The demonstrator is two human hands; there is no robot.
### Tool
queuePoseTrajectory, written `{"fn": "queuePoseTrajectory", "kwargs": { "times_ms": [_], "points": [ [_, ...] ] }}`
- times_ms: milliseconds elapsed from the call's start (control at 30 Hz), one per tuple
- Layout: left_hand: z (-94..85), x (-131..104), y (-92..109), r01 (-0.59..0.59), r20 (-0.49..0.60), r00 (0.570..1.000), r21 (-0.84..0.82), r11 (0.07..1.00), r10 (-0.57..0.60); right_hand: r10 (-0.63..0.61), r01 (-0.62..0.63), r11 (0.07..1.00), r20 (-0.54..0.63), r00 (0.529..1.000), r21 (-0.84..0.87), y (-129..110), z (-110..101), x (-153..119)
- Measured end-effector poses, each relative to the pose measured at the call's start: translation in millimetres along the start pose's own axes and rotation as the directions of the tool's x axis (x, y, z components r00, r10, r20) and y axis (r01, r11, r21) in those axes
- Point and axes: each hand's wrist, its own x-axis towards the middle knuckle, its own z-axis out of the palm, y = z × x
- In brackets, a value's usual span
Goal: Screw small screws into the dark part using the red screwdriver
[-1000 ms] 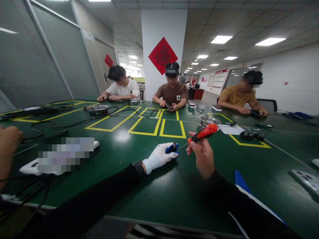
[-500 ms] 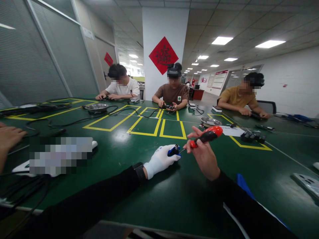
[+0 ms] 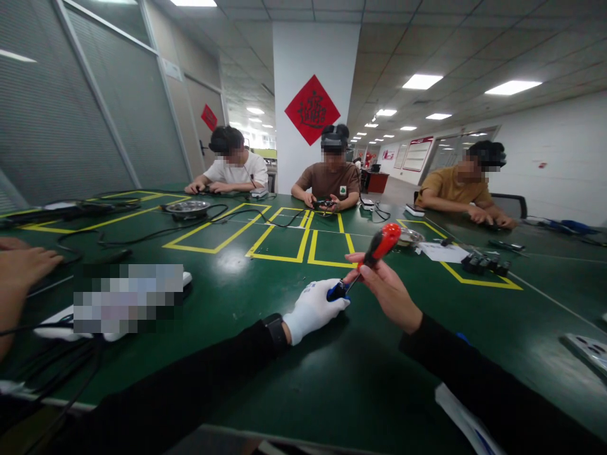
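Observation:
My left hand [image 3: 313,311], in a white glove with blue on its finger side, is closed around a small black part [image 3: 337,290] just above the table. Most of that part is hidden by the glove, so its kind does not show. Bare and ungloved, my right hand [image 3: 392,296] grips a screwdriver [image 3: 382,243] with a red and black handle. The handle leans up and to the right, and its thin shaft slants down to the black part. Whether the tip sits in the part or only beside it, I cannot tell.
Yellow tape rectangles [image 3: 277,258] mark the green table [image 3: 265,392]. Metal bowls [image 3: 187,209], black cables, white paper [image 3: 443,252] and several black parts [image 3: 486,264] lie around. A phone [image 3: 588,351] is at right. Another person's hands [image 3: 33,260] rest at left; three people sit opposite.
The screwdriver has swung more upright, its handle moving left and its shaft closer to the black part. My right fingers have closed in around it. The hands at far left have shifted inward.

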Motion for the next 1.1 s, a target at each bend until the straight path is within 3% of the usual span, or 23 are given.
{"fn": "queuePoseTrajectory", "kwargs": {
  "times_ms": [133,233,400,567,633,733,900,1100],
  "points": [
    [1.3,2,-1,-0.006,0.002,1.000,0.000,1.000,0.006,0.056,-0.053,0.996,0.044,0.997,-0.075,-8,0,21],
    [1.5,3,-2,-0.005,0.009,1.000,0.000,1.000,0.005,0.102,-0.102,0.995,0.062,0.993,-0.017,-5,6,34],
    [-3.3,3,-4,-0.016,0.048,0.999,0.002,1.000,0.016,0.047,-0.040,0.997,-0.118,0.992,0.062,7,28,47],
    [-7.9,2,-4,0.006,0.029,1.000,0.020,1.000,-0.006,-0.003,0.026,0.991,-0.168,0.986,0.135,14,45,40],
    [-8.4,1,-3,0.009,0.024,1.000,0.012,1.000,-0.010,-0.036,0.064,0.986,-0.178,0.983,0.153,18,44,31],
    [-8.2,1,-3,-0.006,0.024,1.000,0.005,1.000,0.006,-0.120,0.160,0.980,-0.286,0.951,0.120,24,35,16],
    [-6.8,1,-3,0.011,0.022,1.000,-0.006,1.000,-0.011,-0.150,0.179,0.978,-0.245,0.958,0.103,25,18,8],
    [-5.6,2,-4,-0.002,0.044,0.999,-0.041,0.999,0.004,0.009,-0.007,0.983,-0.014,1.000,0.183,13,12,24]
  ]
}}
